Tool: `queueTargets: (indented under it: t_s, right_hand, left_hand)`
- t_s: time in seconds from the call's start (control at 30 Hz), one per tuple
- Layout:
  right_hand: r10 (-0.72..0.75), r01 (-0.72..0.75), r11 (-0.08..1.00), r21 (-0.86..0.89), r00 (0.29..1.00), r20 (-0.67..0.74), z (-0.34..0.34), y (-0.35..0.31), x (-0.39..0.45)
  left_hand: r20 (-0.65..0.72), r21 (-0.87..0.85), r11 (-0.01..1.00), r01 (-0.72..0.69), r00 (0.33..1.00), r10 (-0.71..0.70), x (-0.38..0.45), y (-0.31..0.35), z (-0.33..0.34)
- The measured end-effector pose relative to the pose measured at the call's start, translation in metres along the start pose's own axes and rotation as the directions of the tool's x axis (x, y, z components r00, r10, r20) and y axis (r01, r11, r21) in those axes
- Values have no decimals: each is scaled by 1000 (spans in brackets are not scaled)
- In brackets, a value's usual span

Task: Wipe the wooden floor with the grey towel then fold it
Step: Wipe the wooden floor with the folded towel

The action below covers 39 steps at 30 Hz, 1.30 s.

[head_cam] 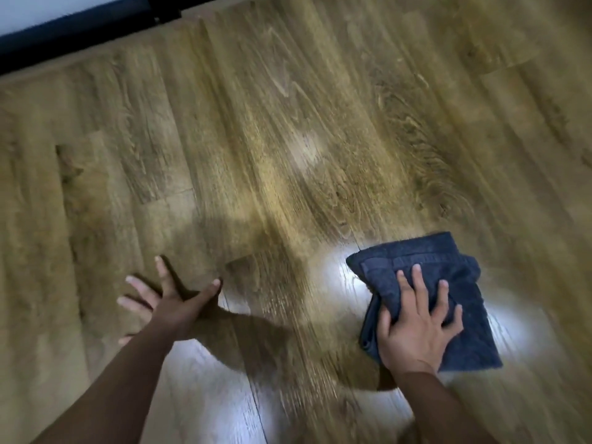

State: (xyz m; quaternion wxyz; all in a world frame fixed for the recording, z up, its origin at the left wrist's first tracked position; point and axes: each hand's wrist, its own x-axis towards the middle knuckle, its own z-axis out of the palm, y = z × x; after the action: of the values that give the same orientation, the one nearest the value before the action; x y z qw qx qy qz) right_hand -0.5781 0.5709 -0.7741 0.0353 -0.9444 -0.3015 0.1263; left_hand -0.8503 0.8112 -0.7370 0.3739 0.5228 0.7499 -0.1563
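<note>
The towel (426,296), dark grey and folded into a rough rectangle of several layers, lies flat on the wooden floor (288,123). The right hand (419,328) rests on the towel's near half, palm down, fingers spread and mostly straight, so it presses the cloth to the boards rather than clenching it; the thumb lies along the towel's left edge, where the cloth bunches a little, and whether it hooks under that fold cannot be told. The towel's far edge shows a stitched hem band and an offset upper layer, and its near right corner sticks out past the wrist. Bright glare patches sit on the floor just left of the towel and along its near side. Well to the left of the towel, the left hand (166,299) is planted on the bare floor with fingers splayed wide and straight, gripping nothing, its forearm running back toward the camera. Its shadow falls on the boards between that hand and the towel. Far beyond the towel, at the floor's far left edge, a dark baseboard (80,30) runs under a pale wall (48,8). The picture is blurred, mostly in the floor grain.
</note>
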Motion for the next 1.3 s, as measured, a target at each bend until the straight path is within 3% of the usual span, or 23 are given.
queueTargets:
  t_s: [0.23, 0.37, 0.53, 0.63, 0.73, 0.83, 0.93, 1.0, 1.07, 1.13, 1.2, 1.27, 1.3]
  right_hand:
    - [65, -65, 998, 21, 998, -15, 2, -6, 6]
    - [176, -174, 983, 54, 983, -43, -1, -49, 44]
    - [174, -170, 984, 58, 983, -58, 3, -117, 101]
    - [74, -74, 997, 6, 997, -32, 10, -165, 107]
    - [-185, 184, 978, -97, 983, -3, 19, -199, 79]
    - [-449, 447, 881, -157, 893, 29, 36, -210, 10]
    - [-596, 607, 788, -102, 794, 117, 58, -194, -88]
    - [-656, 675, 736, -47, 729, 197, 66, -166, -156]
    - [-759, 772, 633, -56, 633, 149, 71, -129, -203]
    - [-845, 850, 521, -78, 526, 98, 76, -89, -221]
    - [-900, 913, 392, -112, 406, 160, 70, -56, -213]
    - [-918, 951, 280, -133, 306, 252, 56, -36, -180]
    - [-915, 949, 277, -149, 308, 261, 48, -30, -158]
  left_hand:
    - [80, 4, 998, -65, 995, 65, 3, -6, -4]
    - [96, -24, 997, -80, 992, 82, 6, -7, -3]
    - [47, -4, 997, -77, 996, 77, 11, -10, 1]
    - [37, -10, 996, -91, 995, 91, 12, -12, 2]
    - [-7, -39, 997, -65, 998, 65, 14, -10, 7]
    - [-104, -111, 993, -36, 994, 24, 12, -5, 13]
    - [-145, -249, 966, -63, 989, 27, 11, -1, 11]
    - [-138, -183, 979, -89, 988, 64, 8, -3, 10]
    - [-109, -110, 990, -91, 991, 79, 9, -5, 10]
    - [-78, -103, 991, -89, 994, 81, 9, -7, 10]
    - [-113, -110, 987, -118, 988, 105, 9, -16, 8]
    - [-276, -165, 968, -192, 951, 141, 7, -38, 5]
    - [-387, -177, 959, -222, 912, 140, 1, -56, 6]
